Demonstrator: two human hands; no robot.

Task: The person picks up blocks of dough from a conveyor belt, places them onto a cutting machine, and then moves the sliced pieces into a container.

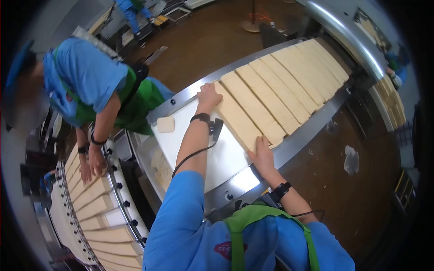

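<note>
Below the lip of the white belt [226,158] sits an open steel trough [143,159]. It holds a loose heap of pale broken pieces [160,168], lying at all angles. One square piece [166,124] rests alone on the bare belt, well apart from the rest.

The nearest row of pale biscuits [242,119] lies on the belt between the person's two hands. Its long axis runs slantwise, from the far steel rail at upper left down to the near steel rail [298,135] at lower right. The further rows [294,72] lie side by side behind it, parallel to it and close together.

The left hand [209,96] rests back-up on the far end of the row. Its fingers reach over that end, so it cannot be told whether they grip. The right hand [262,156] lies spread flat on the near end, fingers straight and released, pointing along the row.

To the left, a co-worker's hands [92,165] rest on similar rows carried by a second conveyor [97,203].
</note>
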